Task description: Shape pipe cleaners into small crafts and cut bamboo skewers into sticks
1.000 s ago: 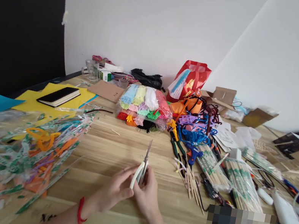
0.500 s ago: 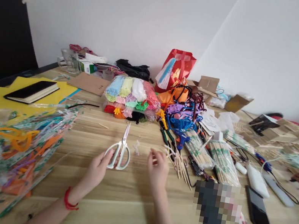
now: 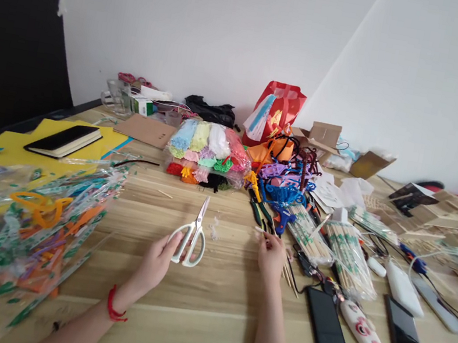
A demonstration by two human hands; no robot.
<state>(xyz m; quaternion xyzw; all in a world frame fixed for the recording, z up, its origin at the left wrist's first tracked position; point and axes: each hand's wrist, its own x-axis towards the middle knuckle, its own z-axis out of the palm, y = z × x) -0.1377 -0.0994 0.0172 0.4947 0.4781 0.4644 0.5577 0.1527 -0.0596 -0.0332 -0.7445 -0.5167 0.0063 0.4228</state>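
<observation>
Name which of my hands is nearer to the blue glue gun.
Right. Your right hand is just on the near side of the blue glue gun; your left hand is farther off to its left, holding the scissors.

Red cord point(image 3: 111, 304) around left wrist point(image 3: 124, 295): thin, single colour, knotted or twisted, too small to tell which. Short loose red ends on side facing right arm. Left forearm point(image 3: 84, 324) bare to frame edge. Right forearm point(image 3: 275, 342) and right wrist point(image 3: 271, 286) bare. Left grip point(image 3: 155, 262), right grip point(image 3: 272, 257): ungloved, slim-fingered.
</observation>
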